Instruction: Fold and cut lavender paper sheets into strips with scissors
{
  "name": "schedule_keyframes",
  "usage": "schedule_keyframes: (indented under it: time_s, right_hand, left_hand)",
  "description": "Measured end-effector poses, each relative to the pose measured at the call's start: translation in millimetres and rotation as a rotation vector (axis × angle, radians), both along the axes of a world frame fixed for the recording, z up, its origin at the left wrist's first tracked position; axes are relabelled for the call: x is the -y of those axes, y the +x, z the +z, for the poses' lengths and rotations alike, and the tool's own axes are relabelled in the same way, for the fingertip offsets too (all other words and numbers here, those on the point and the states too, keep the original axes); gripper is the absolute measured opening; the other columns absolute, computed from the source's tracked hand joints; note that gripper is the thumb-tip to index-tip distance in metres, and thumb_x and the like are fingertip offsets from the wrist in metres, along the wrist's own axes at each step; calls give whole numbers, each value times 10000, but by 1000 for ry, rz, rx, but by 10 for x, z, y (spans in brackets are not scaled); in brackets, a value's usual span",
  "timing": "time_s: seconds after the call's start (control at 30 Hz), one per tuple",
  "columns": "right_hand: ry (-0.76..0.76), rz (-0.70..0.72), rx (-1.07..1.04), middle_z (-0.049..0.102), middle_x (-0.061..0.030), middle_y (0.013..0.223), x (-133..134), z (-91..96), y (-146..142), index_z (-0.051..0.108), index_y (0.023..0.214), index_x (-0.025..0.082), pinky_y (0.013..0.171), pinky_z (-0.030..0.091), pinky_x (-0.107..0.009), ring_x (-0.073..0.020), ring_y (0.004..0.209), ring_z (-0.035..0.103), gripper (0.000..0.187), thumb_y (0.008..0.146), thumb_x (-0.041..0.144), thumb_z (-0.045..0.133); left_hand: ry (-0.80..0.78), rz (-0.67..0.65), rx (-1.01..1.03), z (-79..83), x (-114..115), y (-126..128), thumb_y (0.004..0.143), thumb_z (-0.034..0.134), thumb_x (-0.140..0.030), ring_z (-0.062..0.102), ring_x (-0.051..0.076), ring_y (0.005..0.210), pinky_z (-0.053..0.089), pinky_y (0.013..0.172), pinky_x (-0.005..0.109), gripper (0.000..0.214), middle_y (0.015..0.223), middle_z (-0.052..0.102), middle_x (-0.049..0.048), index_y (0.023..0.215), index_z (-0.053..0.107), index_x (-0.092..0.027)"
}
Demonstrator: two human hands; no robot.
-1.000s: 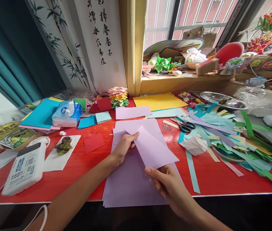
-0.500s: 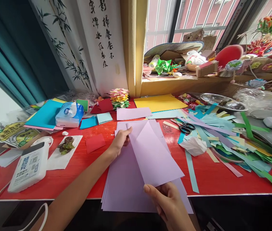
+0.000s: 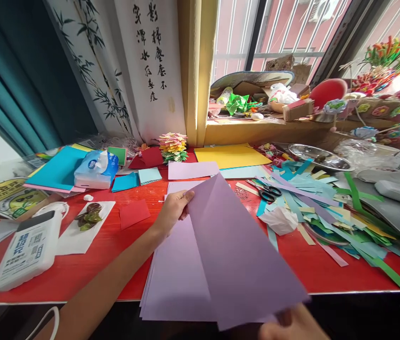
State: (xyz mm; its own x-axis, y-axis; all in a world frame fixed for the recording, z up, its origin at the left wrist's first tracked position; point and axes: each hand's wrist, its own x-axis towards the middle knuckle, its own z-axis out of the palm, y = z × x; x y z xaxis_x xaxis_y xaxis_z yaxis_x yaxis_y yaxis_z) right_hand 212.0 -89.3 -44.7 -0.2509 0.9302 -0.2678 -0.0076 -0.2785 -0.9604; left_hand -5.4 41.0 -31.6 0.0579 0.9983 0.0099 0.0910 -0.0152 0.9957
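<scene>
A lilac paper sheet [image 3: 235,250] is lifted off a stack of lilac sheets [image 3: 175,274] that lies on the red table [image 3: 115,245]. My left hand [image 3: 171,210] pinches the sheet's far corner, fingers closed on it. My right hand [image 3: 294,326] holds the near corner at the bottom edge of the view. Most of that hand is hidden under the paper, with only knuckles showing. The sheet tilts up towards me and covers the right part of the stack.
Black-handled scissors [image 3: 269,191] lie by a heap of coloured paper strips [image 3: 327,203] on the right. A crumpled white tissue [image 3: 280,219], a red paper square [image 3: 134,212], a tissue pack [image 3: 95,170], a white wipes pack [image 3: 26,250] and a yellow sheet [image 3: 231,156] lie around.
The lilac sheet has been raised and pulled towards me, and now looks much larger. My right hand has dropped to the bottom edge of the view. My left hand stayed at the far corner.
</scene>
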Motion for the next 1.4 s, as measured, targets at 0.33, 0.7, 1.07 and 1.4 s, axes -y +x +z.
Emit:
schedule_keyframes:
  time_s: [0.33,0.7,1.07,1.4]
  right_hand:
    - [229,353,-66,531,-122,1245,-1586,661,252,462,1271,271,719,490,-393,-271,981,586,733,687,713,478]
    - [345,232,163,544,1,659,-1758,33,-193,570,696,151,596,418,-262,-118,615,512,332,755,478,566]
    - [444,197,196,597,-18,712,-1825,-9,-142,638,753,156,636,439,-284,-146,668,542,349,743,494,554]
    - [742,171,575,669,-29,812,-1765,30,-143,645,826,200,661,413,-280,-175,742,577,224,842,324,459]
  left_hand:
    - [82,72,-95,-16,-38,-20,765,538,-501,256,62,430,186,430,223,416,453,326,-59,548,400,-174]
    - [202,124,-307,-85,-53,-30,800,477,-410,332,93,493,261,484,216,271,516,374,-43,669,579,-196]
    - [202,176,-249,-124,-91,-52,773,534,-382,337,72,412,292,460,202,185,474,392,-71,763,572,-201]
    - [154,95,-174,-123,-45,-31,771,557,-401,364,69,411,296,447,206,237,453,377,-66,666,566,-189]
